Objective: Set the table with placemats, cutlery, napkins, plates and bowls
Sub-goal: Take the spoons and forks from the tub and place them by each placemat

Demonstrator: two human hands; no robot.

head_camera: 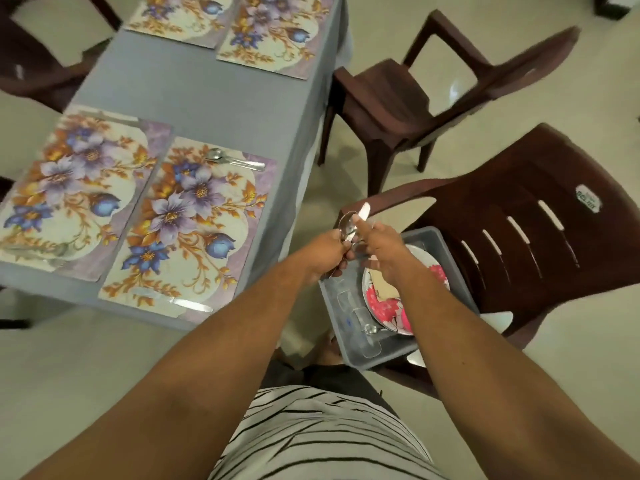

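Your left hand (pixel 325 252) gripping a bunch of spoons (pixel 347 226), your right hand (pixel 382 249) pinching a knife (pixel 363 213) above the grey tub (pixel 348 322) on the brown chair (pixel 540 230), floral plate (pixel 388 306) inside the tub, two spoons (pixel 232 159) laid on the nearest placemat (pixel 188 230), grey table (pixel 221 98).

Both hands, left hand (pixel 327 251) and right hand (pixel 382 252), grip cutlery (pixel 350 226) above tub (pixel 349 327).

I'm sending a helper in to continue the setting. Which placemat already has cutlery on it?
On the grey table, look at the near pair of floral placemats. It is the right-hand placemat of the two, closest to the brown chairs. It alone carries cutlery, lying along its far edge.
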